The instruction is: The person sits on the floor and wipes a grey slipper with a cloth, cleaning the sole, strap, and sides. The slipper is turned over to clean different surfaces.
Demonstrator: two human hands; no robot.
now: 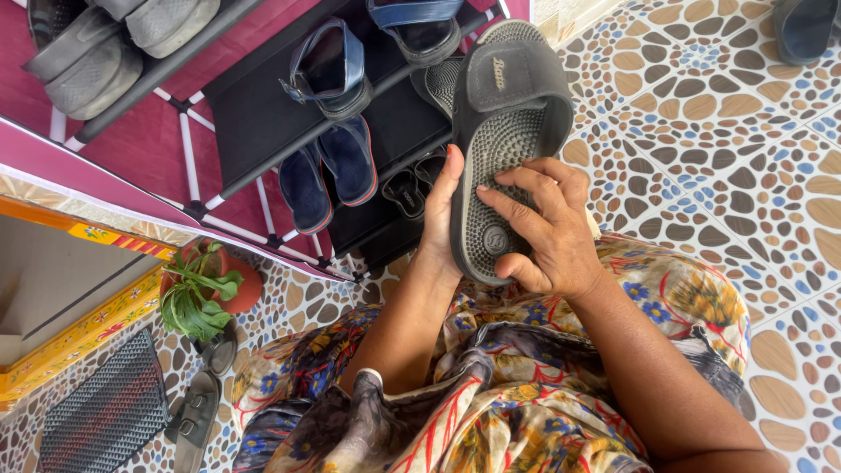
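A dark grey slide sandal [506,114] with a nubbed footbed is held up in front of me, heel toward me, toe toward the shoe rack. My left hand [438,215] grips its left edge from behind. My right hand [545,223] lies over the heel end with fingers spread on the footbed. Just behind it, a second grey sandal [438,83] rests on the black shoe rack [254,114].
The rack holds blue sandals [328,70], blue slippers [328,171], small black shoes [407,188] and grey shoes [96,52]. A potted plant [197,293], a dark mat [105,416] and brown sandals [197,412] sit on the patterned tile floor [718,149]. Another shoe [806,26] lies top right.
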